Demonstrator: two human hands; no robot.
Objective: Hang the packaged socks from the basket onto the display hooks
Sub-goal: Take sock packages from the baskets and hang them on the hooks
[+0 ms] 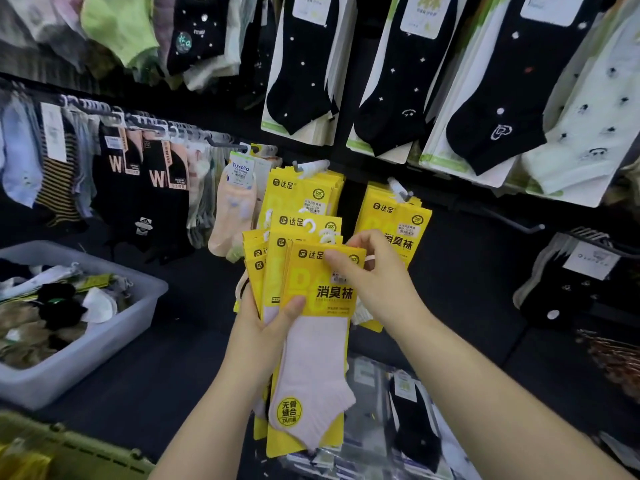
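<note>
View: head camera, angled down at a dark sock wall.
Held packs: fanned bunch of yellow-carded sock packs, mid-frame, in front of the wall and just below the hung yellow rows.
Front pack: yellow card sleeve pack with a pale pink ankle sock; black brand print along the top, large black characters mid-card, round yellow sticker low on the sock; price label partly under the right hand.
Pack hangers: small white plastic hangers poking up from the packs behind the front one.
Left hand: gripping the bunch from its left side, thumb pressed across the front card's lower edge, fingers hidden behind.
Right hand: pinching the front pack at its top right corner, fingers curled over the card's top edge.
Left hung row: thick row of matching yellow packs on a display hook, right above the bunch.
Right hung row: second yellow row, partly behind the right hand.
Peg: dark metal peg jutting from the wall, right of both rows.
Basket: olive-green plastic basket, bottom-left corner, rim only, something yellow and blurred inside.
Tub: grey plastic tub at left, holding loose mixed socks.
Upper row: black ankle socks on white-green cards.
</note>
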